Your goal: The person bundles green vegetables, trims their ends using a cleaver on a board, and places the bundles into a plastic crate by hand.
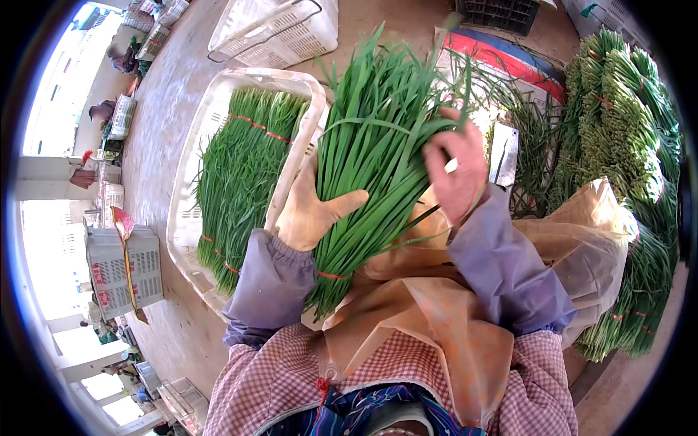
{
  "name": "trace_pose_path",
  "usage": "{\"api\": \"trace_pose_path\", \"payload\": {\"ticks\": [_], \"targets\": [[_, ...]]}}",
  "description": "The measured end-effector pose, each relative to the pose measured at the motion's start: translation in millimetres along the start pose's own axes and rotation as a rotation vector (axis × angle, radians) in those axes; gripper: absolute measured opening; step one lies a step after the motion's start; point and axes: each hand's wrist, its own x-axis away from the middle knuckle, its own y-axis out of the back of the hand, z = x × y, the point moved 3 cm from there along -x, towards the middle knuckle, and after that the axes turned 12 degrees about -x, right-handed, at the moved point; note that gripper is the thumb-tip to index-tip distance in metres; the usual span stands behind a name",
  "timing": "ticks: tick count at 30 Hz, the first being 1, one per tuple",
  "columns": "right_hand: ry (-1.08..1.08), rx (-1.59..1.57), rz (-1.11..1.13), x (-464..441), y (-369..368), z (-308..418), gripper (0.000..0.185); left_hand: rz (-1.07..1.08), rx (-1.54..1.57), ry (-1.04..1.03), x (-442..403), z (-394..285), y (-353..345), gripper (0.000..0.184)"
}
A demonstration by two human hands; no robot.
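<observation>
A large bunch of green garlic chives (371, 152) lies slanted in front of my body, with a red band round its lower end. My left hand (313, 211), in a pale glove, supports it from the left, thumb across the leaves and fingers hidden beneath. At the bunch's upper right side, my right hand (458, 167) has its fingers curled in a pinch on a few loose leaves; motion blurs the fingertips a little. Left of the bunch, a white plastic crate (182, 182) holds banded chives (247, 174).
Banded chive bundles (611, 109) are stacked on the right. Loose dark leaves (534, 123) lie beside a metal plate (503, 154). A second white crate (291, 33) and a black crate (498, 14) stand ahead. Orange plastic sheeting (429, 312) covers my lap. Two people sit far left.
</observation>
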Motion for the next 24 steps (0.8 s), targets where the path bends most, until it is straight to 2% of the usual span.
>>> {"api": "trace_pose_path", "payload": {"ticks": [1, 3, 4, 6, 7, 9, 11, 13, 15, 18, 21, 22, 24], "targets": [[-0.272, -0.232, -0.092, -0.9, 6.0, -18.3, 0.006, 0.021, 0.006, 0.020, -1.4, 0.8, 1.2, 0.085], [-0.243, -0.216, -0.193, -13.6, 37.3, -68.8, 0.016, 0.037, 0.018, 0.045, 1.0, 0.0, 1.7, 0.095], [-0.269, 0.157, -0.161, -15.0, 58.5, -86.6, 0.022, 0.033, 0.025, 0.048, 2.8, -3.2, 1.3, 0.097], [-0.108, 0.513, -0.223, -23.0, 88.2, -75.5, 0.024, 0.032, 0.021, 0.056, 4.9, -9.4, 0.3, 0.099], [0.021, 0.404, -0.264, -33.0, 99.5, -56.1, 0.018, 0.025, -0.007, 0.051, 4.7, -12.8, -0.8, 0.096], [-0.097, -0.063, -0.364, -41.7, 91.4, -18.9, 0.010, 0.010, -0.063, 0.042, 4.1, -19.9, -3.2, 0.091], [-0.093, -0.325, -0.113, -50.6, 65.0, 14.5, 0.005, -0.031, -0.091, 0.005, 3.0, -23.4, -7.2, 0.078], [-0.033, -0.297, 0.266, -50.6, 32.3, 18.7, 0.018, -0.041, -0.069, -0.007, 1.6, -19.1, -10.1, 0.070], [0.050, -0.179, 0.288, -49.1, 6.2, 19.4, 0.018, -0.033, -0.057, 0.070, 2.7, -16.9, -11.5, 0.069], [0.056, -0.099, 0.392, -55.0, -15.1, 20.7, 0.012, -0.017, -0.097, 0.121, 5.1, -16.1, -10.9, 0.068], [0.099, -0.132, 0.316, -54.7, -23.5, 13.3, 0.011, -0.008, -0.142, 0.136, 4.5, -8.5, -9.1, 0.071], [0.153, -0.161, 0.222, -56.2, -22.2, 12.3, 0.009, -0.003, -0.139, 0.140, 4.3, -8.5, -8.4, 0.072], [-0.004, -0.204, 0.048, -61.7, -11.6, -3.4, 0.006, 0.006, -0.151, 0.136, 3.1, -8.8, -8.2, 0.075]]}}
